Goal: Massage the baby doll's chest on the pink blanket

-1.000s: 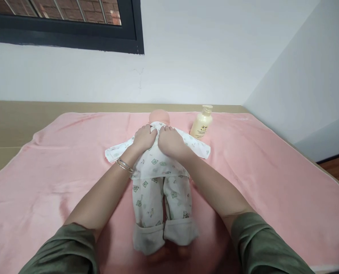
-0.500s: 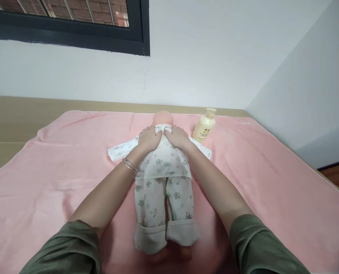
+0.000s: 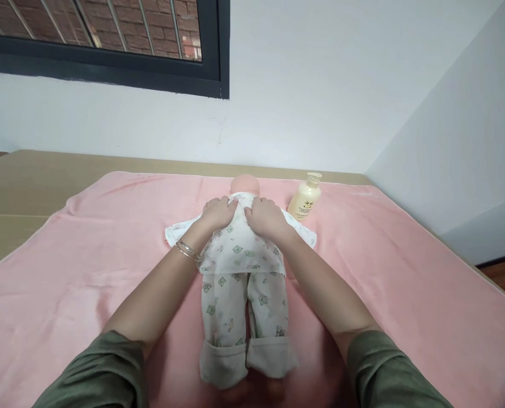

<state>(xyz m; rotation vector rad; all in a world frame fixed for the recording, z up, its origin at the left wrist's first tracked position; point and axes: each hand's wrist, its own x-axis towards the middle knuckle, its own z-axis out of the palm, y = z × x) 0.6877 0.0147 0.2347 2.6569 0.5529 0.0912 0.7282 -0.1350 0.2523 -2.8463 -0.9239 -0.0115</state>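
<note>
A baby doll (image 3: pixel 244 184) lies stretched out on a pink blanket (image 3: pixel 120 226), its head away from me and its face not showing. It wears a white printed top (image 3: pixel 246 249) and matching trousers (image 3: pixel 222 309) with turned-up cuffs. Around the doll's shoulder on the left is my left hand (image 3: pixel 219 214), closed over the cloth with the thumb on the upper body. My right hand (image 3: pixel 266 216) grips the other shoulder the same way, thumb near the collar. Both sleeves spread out sideways beyond my hands; the fingertips are partly hidden.
To the right of the doll's head stands a pale yellow pump bottle (image 3: pixel 306 198). The blanket covers a wooden surface (image 3: pixel 57 170) that meets a white wall (image 3: pixel 299 102). A dark-framed window (image 3: pixel 150 68) is at upper left, and another wall rises on the right.
My view has tilted up slightly, so everything sits lower. Both hands stay on the doll's shoulders, slid slightly down toward me; the thumbs have shifted a little on the cloth.
</note>
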